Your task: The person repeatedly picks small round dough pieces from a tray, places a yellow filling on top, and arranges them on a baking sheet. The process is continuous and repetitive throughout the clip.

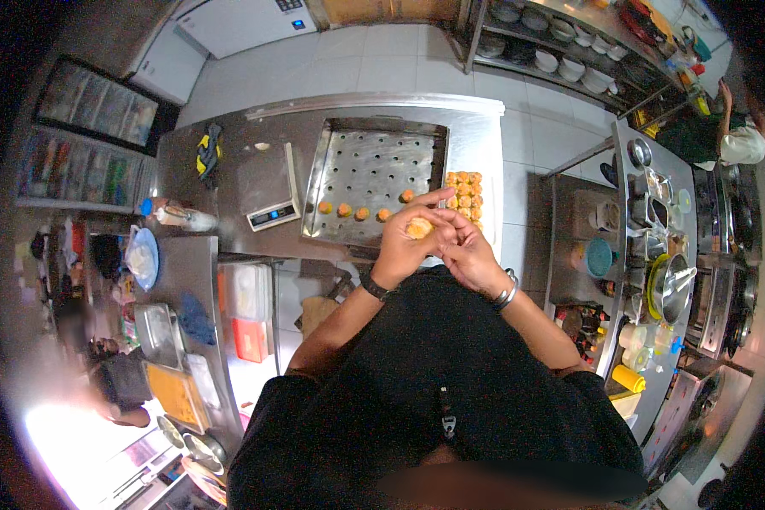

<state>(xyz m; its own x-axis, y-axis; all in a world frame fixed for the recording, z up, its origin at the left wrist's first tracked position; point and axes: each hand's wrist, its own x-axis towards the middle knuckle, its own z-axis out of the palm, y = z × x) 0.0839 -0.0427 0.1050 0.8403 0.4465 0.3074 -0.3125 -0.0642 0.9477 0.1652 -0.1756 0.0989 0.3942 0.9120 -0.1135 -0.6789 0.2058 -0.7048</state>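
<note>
Over the near right corner of the tray, my left hand [406, 242] is closed around a small pale-orange dumpling [418, 227], its top showing between thumb and fingers. My right hand [469, 255] meets it with thumb and fingers pinched together; whatever lies between those fingertips is hidden. Beneath and beyond is a square perforated metal tray [374, 159]. Several small orange dumplings [344, 210] stand spaced apart along its near side. Close-packed rows of similar dumplings [464, 194] sit just right of the tray, partly covered by my hands.
A kitchen scale [272, 194] stands left of the tray, with a black-and-yellow glove [208, 153] past it. Further left lies a bottle [183, 215]. Bowls fill a shelf [561, 64] at far right, above another person [744, 140]. A side counter [654, 340] holds pans and containers.
</note>
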